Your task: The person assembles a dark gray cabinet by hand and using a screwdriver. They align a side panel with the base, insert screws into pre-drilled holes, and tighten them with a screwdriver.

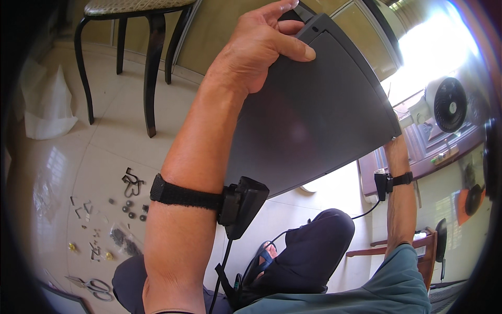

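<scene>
A large dark grey panel [314, 110], flat-faced with a raised rim, is held up tilted in front of me. My left hand [266, 39] grips its upper left corner, thumb pressed on the face and the other fingers around the edge. At the panel's right corner, my right hand [397, 130] holds the edge from behind. Only a little of that hand shows, and its fingers are hidden by the panel. Both forearms wear black straps, each with a small black device: the left strap [185, 192] and the right strap [402, 178].
On the tiled floor at left lie scissors [95, 287], black brackets [133, 183], several dark round knobs [125, 209] and a plastic bag of small parts [124, 239]. A black-legged stool [155, 73] stands at the back left. Toward the right are a fan [449, 104] and a wooden chair [429, 251].
</scene>
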A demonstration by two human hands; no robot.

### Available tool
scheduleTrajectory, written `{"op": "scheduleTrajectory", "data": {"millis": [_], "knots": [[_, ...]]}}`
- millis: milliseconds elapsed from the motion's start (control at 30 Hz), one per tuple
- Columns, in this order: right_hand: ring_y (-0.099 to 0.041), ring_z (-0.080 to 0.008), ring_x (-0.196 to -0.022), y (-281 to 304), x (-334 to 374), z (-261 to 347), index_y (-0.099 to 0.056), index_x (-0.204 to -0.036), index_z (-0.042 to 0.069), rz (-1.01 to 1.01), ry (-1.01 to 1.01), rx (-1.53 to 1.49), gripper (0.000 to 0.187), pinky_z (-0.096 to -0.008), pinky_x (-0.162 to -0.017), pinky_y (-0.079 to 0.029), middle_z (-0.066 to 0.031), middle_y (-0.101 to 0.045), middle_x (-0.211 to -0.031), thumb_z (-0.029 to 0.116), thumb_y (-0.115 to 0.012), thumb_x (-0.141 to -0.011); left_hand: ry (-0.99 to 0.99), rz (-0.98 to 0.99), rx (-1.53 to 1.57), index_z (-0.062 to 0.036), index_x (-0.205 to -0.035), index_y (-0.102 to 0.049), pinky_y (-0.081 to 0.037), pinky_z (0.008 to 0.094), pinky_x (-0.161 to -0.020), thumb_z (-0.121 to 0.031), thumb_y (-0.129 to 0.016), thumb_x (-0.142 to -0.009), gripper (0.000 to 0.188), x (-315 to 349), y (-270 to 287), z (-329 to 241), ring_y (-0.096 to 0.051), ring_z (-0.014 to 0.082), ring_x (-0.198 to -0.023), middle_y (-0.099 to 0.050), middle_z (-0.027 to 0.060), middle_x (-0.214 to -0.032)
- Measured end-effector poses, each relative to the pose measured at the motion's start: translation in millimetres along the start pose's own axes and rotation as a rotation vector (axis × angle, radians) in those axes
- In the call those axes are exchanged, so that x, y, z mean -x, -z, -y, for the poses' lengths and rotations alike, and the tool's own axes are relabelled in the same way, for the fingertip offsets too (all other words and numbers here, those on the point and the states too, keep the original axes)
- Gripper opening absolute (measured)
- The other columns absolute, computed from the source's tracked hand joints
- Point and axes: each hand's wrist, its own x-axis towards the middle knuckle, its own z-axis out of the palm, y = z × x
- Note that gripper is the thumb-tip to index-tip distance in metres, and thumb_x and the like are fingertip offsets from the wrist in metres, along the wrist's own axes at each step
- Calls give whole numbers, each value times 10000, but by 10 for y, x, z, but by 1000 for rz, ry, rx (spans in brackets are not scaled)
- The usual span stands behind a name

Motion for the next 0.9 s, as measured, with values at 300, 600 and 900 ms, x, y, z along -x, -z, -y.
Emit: {"op": "scheduleTrajectory", "data": {"millis": [300, 600, 900], "knots": [[-697, -142, -833, 13, -187, 2, -631, -1224, 36, 22, -33, -27, 305, -245, -661, -597, -65, -703, -1007, 253, -544, -1028, -21, 10, 60, 84, -1517, -284, -565, 305, -771, 161, -696, -631, 979, 1, 34, 32, -634, 208, -838, -586, 117, -1028], [-698, -145, -835, -81, -198, 37, -628, -1230, 43, -23, -76, -49, 312, -256, -655, -603, -61, -703, -1008, 265, -547, -1026, -13, -23, 93, 96, -1489, -325, -567, 311, -704, 175, -717, -611, 964, -30, 68, 35, -640, 192, -763, -565, 83, -923], [-671, -171, -713, 149, 104, -645, -627, -1215, 31, -27, -22, 244, 358, -332, -566, -557, -107, -684, -906, 320, -535, -1025, 67, -131, -56, 128, -1463, -348, -556, 316, -737, 134, -713, -639, 902, 264, 418, -88, -649, 248, -878, -620, 152, -989]]}}
